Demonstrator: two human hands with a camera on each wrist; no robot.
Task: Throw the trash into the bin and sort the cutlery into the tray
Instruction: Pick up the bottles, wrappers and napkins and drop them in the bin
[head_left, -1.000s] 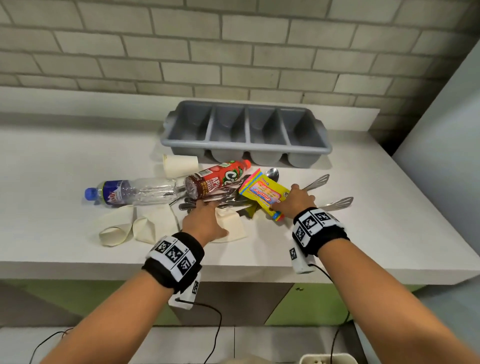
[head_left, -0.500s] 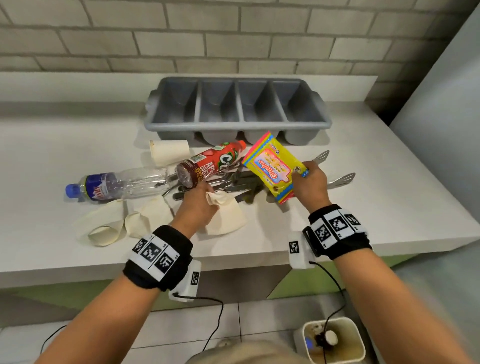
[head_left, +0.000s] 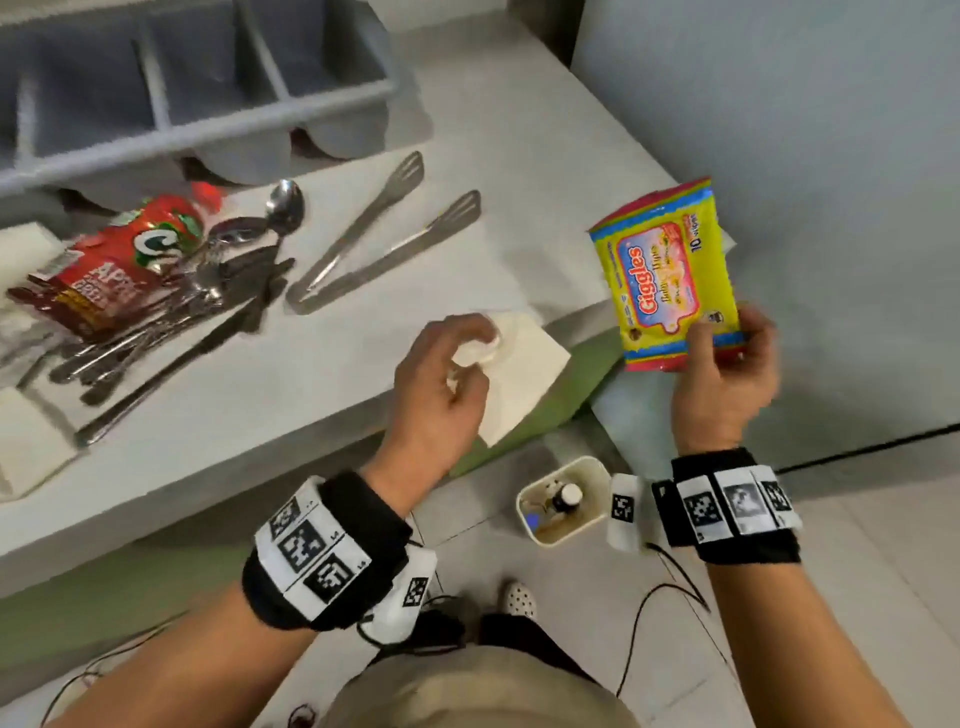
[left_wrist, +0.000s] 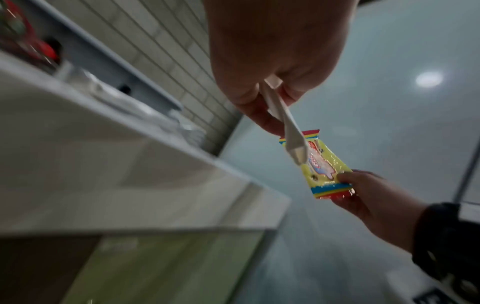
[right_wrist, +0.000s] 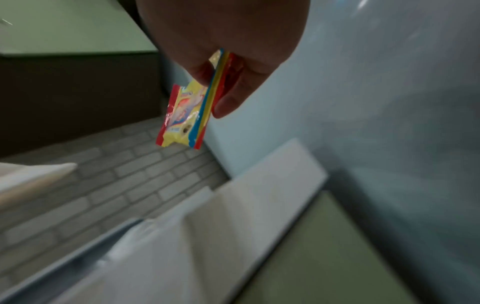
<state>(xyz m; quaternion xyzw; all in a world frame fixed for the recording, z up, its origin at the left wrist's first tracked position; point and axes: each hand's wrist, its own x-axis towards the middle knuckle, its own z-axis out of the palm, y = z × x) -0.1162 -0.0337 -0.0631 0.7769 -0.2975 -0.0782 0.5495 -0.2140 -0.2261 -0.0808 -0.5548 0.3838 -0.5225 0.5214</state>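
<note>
The left hand (head_left: 441, 379) pinches one white napkin (head_left: 519, 374); the right hand (head_left: 727, 374) grips one yellow wipes packet (head_left: 667, 270). One grey tray (head_left: 208, 83), two tongs (head_left: 384, 239) and one red bottle (head_left: 119, 260) sit on the desk (head_left: 519, 171).

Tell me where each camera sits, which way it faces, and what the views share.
Head: worn on the head, looking down at white counter, both hands, floor bin.
Left wrist: under left hand, looking along fingers pinching flattened white paper cup.
Right wrist: under right hand, looking toward the brick wall.
Shared: all three show the yellow wipes packet.
</note>
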